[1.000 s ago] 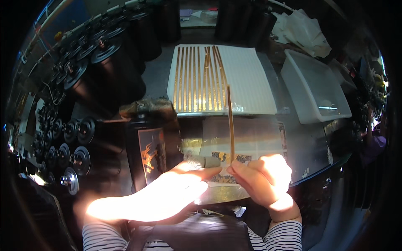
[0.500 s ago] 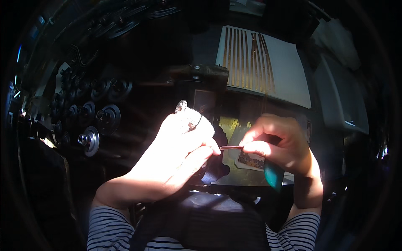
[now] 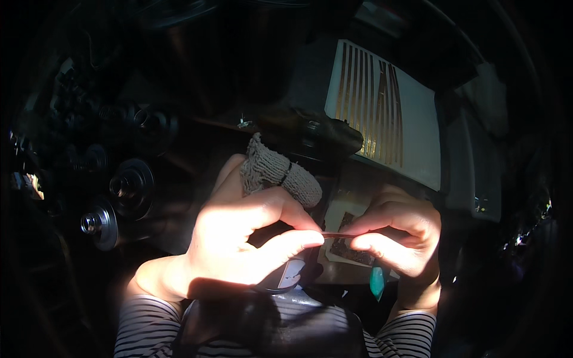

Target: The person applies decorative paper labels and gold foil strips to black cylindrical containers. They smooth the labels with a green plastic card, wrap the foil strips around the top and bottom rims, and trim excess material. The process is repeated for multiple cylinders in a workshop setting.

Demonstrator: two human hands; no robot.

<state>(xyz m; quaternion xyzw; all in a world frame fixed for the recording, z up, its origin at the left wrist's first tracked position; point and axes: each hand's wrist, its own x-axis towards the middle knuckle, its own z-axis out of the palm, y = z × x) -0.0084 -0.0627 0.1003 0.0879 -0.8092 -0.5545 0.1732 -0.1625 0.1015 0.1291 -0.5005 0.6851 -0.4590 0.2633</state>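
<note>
A thin reddish-brown strip [image 3: 338,235] runs between my two hands. My left hand [image 3: 236,235] pinches its left end between thumb and forefinger, and my right hand [image 3: 406,230] pinches the other end in the same way. A grey knitted piece with a dark band [image 3: 280,173] sits against the back of my left fingers; whether it is worn or held, I cannot tell. From beneath my right palm a green pointed piece [image 3: 377,283] hangs down, its upper part hidden. Behind the strip, a small pale tray with dark bits [image 3: 355,244] lies on the bench.
Several long brown strips [image 3: 364,101] lie side by side on a white sheet [image 3: 418,131] at the far right. A pale bin [image 3: 477,167] stands beyond it. Several round metal pulley-like parts [image 3: 101,224] fill the left side. A dark block [image 3: 316,131] stands ahead of my hands.
Both hands have come slightly nearer to me, still pinching the strip. The gap between them is about the same. The view has shifted, and the knitted piece now lies out of the glare.
</note>
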